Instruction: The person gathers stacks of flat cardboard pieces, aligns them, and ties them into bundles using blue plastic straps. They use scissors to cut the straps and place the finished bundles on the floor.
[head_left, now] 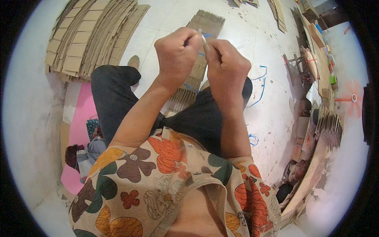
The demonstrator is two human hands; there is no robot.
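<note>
Both of my hands are raised in front of me, close together, with fingers closed in a pinch. My left hand and my right hand meet at a small whitish piece, too small and too covered by fingers to name. Just below them, between my legs, a long bundle of slotted brown cardboard pieces lies on the floor, partly hidden by my hands. Short lengths of blue strap cross this bundle.
Large stacks of flat cardboard stand at the far left. Loose blue strap lies on the floor to my right. A dark wooden chair or stool and more cardboard line the right wall. Clothing rests on a pink sheet at left.
</note>
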